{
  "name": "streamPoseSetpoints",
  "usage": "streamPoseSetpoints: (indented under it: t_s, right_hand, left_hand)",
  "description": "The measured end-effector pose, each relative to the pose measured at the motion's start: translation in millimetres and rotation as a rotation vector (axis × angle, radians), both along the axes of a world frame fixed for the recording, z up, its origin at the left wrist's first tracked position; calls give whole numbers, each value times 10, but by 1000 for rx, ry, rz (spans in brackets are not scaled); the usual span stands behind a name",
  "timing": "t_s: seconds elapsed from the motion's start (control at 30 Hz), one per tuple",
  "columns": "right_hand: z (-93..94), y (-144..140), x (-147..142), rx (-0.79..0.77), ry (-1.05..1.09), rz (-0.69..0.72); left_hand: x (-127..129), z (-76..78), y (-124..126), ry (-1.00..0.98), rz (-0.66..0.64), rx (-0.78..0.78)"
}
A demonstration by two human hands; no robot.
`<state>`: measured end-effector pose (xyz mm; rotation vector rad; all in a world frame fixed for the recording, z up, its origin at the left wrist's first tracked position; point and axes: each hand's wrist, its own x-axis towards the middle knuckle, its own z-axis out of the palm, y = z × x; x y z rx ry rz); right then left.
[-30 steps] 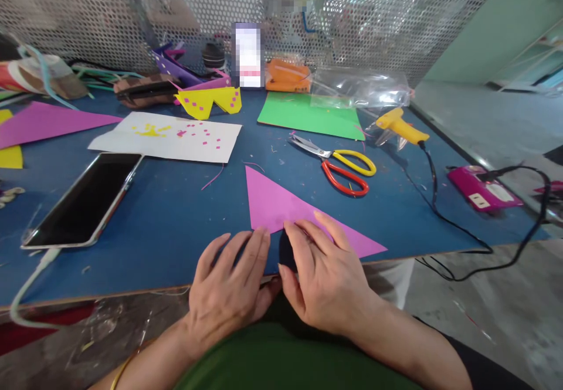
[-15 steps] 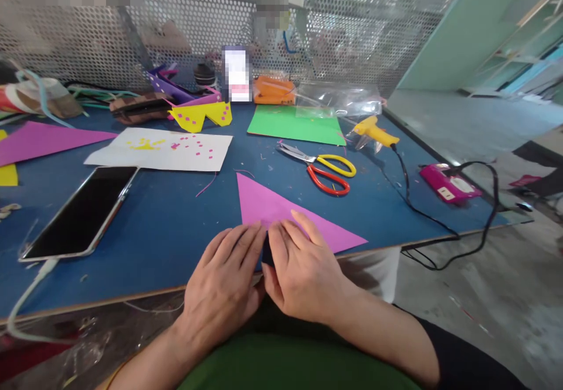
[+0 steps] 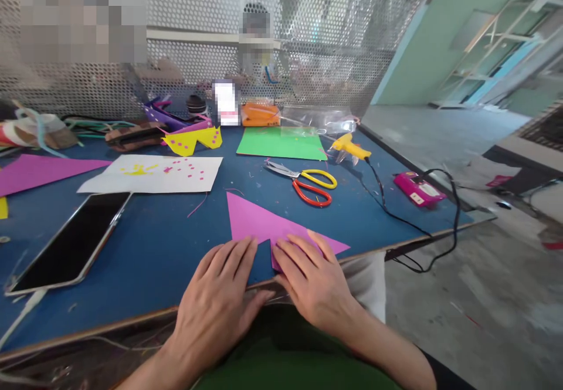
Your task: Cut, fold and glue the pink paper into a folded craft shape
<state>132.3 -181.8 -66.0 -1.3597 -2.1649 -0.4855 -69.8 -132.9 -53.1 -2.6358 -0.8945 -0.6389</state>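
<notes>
At left, a white sheet [image 3: 185,182] carries yellow and pink bits, beside a yellow mask [image 3: 180,143] that looks shaped and dotted already. The left hand [image 3: 215,290] lies palm down, thumb apart, gripping nothing, fingertips at the lower edge of the pink piece [image 3: 250,220] near the table's [image 3: 145,261] front. That piece seems notched but undotted. The right hand [image 3: 314,278] rests flat on it, fingers extended, hiding its lower edge; whether cutting there is complete, I cannot tell.
</notes>
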Motion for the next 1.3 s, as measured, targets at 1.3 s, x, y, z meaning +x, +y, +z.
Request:
streamPoseSetpoints:
  t_s: [1.3]
  right_hand:
    - [210,578,-25,143,-135,197]
  left_hand:
    - [-230,175,311,-70,-20,316]
